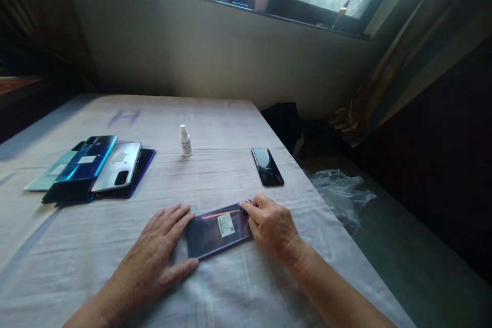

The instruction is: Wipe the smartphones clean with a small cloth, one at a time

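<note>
A shiny purple-grey phone [209, 236] lies back side up on the white cloth, with a small printed label [226, 225] stuck on it. My left hand [157, 246] rests at its left end with the fingers spread; the index fingertip touches the far corner and the thumb the near one. Over the camera corner at the right end, my right hand [271, 223] is closed in a pinch, fingertips pressed on the phone's back. A tiny piece shows at those fingertips, too small to make out. Part of the camera area is hidden by the fingers.
Beyond the phone stands a small white dropper bottle [185, 141]. A black phone [267, 166] lies near the table's right edge. Several phones [88, 161] overlap in a pile on the left. Clear plastic wrap [340, 195] is on the floor to the right.
</note>
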### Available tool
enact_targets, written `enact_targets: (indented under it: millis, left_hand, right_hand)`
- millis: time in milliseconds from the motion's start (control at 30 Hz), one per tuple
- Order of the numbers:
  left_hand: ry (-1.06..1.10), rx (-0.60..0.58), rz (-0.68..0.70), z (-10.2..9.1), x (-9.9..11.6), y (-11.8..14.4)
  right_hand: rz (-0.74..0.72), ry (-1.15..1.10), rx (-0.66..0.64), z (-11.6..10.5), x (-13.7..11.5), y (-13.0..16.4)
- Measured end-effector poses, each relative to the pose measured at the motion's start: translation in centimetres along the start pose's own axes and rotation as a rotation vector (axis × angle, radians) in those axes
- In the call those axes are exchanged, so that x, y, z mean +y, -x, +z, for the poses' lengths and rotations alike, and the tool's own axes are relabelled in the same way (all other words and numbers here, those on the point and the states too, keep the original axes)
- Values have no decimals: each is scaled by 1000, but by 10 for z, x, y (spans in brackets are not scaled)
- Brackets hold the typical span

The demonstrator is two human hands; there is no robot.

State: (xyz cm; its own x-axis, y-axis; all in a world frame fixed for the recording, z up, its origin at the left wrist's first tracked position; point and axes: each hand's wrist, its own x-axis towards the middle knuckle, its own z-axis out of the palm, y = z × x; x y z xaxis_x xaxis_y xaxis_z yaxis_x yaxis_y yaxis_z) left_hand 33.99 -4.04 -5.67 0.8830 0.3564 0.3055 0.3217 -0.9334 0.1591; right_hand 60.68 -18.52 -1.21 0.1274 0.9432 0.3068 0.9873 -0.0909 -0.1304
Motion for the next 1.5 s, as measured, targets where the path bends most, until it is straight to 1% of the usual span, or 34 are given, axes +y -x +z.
enact_targets:
  millis: [133,333,567,633,800,867,1000,1133,1333,1500]
  left_hand:
    - [21,-1,-13,0,0,1]
    - [18,-12,-17,1,1,2]
    - [7,-8,-7,0,1,1]
    - [9,-7,-3,0,1,1]
    - [11,-18,-11,0,1,2]
    - [9,-20,-12,0,1,2]
    - [6,-16,-1,-2,2,1]
    - [20,-18,-20,-3,2,0]
    - [-2,-12,-5,-7,4,-3]
    - [2,-25,-3,-9,5,-3]
  right_hand:
    - [10,-4,32,1,2,2]
    - [-15,-25,35,3,-1,-1]
    - [73,-10,43,1,12,-2]
    - [62,-7,36,2,11,-2]
    - [-20,-24,23,4,-1,-6]
    - [-21,-30,24,4,-2,-6]
    - [30,-15,42,2,6,-3]
    - [74,-9,43,2,15,1]
    - [35,-12,62,2,17,8]
    - [6,-48,38,-6,18,17]
